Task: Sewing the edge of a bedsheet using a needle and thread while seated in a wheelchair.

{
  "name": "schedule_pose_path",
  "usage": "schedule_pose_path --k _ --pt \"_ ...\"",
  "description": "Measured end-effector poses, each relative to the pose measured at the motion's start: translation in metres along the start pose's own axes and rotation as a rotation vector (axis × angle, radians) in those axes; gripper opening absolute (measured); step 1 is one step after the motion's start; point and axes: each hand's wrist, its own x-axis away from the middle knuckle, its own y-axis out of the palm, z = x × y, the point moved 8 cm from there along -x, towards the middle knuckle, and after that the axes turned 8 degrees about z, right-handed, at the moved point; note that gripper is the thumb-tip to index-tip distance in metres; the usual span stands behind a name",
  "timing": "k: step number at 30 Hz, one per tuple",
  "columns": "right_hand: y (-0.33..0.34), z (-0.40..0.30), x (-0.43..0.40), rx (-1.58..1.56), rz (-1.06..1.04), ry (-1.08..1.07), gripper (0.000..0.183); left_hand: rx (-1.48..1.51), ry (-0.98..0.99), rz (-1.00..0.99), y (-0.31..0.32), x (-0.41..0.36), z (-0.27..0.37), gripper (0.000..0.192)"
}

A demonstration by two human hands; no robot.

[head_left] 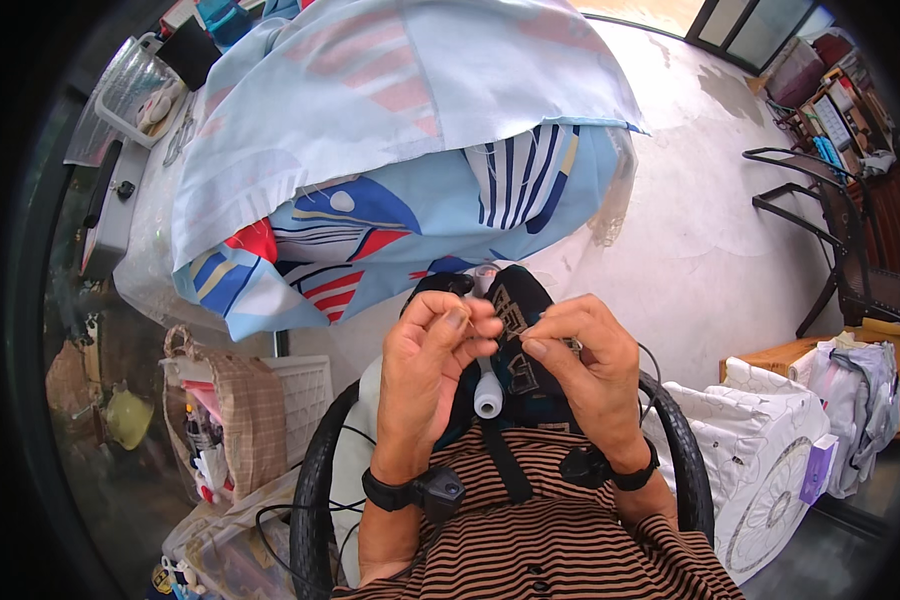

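Note:
My left hand (439, 349) is raised above my lap with thumb and index finger pinched together. Level with it, a short gap to the right, my right hand (589, 349) pinches thumb and fingertips the same way. Anything held at either pinch is too fine to make out. Just beyond the hands, a printed light-blue fabric (375, 225) with sailboat-like shapes drapes over the table; its paler reverse side is folded on top, with loose threads along the raw edge. Between my legs is a white tubular object (487, 395), partly hidden by the left hand.
Scissors (180, 142) and a clear plastic basket (131, 112) lie at the far left. A checked fabric bag (251, 420) stands left of my chair (686, 450). A white patterned cloth cover (750, 427) is at right, with a black-framed chair (832, 225) beyond. Cables run near both wrists.

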Motion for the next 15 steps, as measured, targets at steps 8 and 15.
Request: schedule_pose_path --k 8,15 --pt "0.022 0.023 0.01 -0.49 0.01 0.28 0.008 0.007 0.063 -0.019 0.005 0.008 -0.002 0.011" --pt "0.035 0.035 0.021 -0.654 0.085 0.397 0.009 0.025 0.153 0.09 0.002 0.011 -0.003 0.011"
